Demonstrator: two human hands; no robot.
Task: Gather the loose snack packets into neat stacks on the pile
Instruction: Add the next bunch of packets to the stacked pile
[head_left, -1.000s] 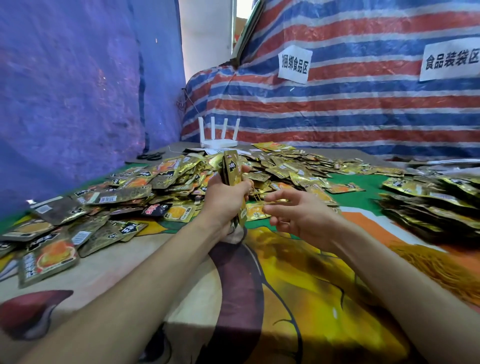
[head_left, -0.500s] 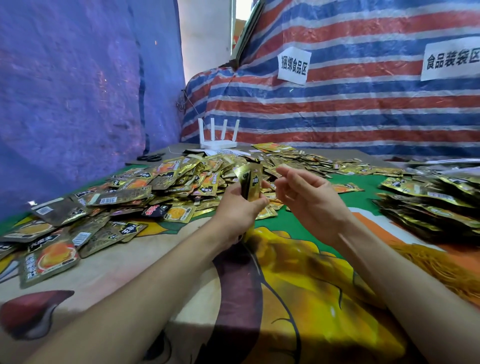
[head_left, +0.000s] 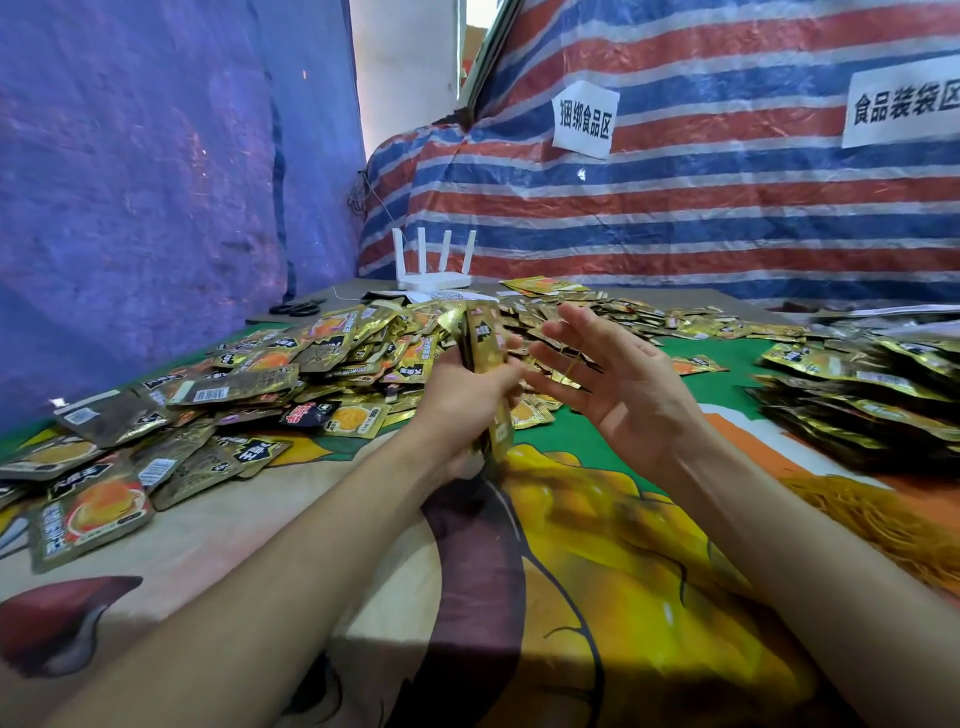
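Loose packets (head_left: 260, 384) lie left of and beyond the left hand (head_left: 467, 400), which grips an upright bundle (head_left: 485, 343). Right hand (head_left: 613, 395) just beside it, fingers spread, empty. Looks mid-stack: next, square the edges, then set it on the pile (head_left: 857, 395) to the right.

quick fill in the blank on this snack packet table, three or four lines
1. The left hand grips a bundle of packets; the right hand, fingers spread, is ___.
2. The white router has ___ antennas.
3. The scissors lie to the router's ___.
4. The stacks lie on the person's ___ side.
Missing words: open; four; left; right.
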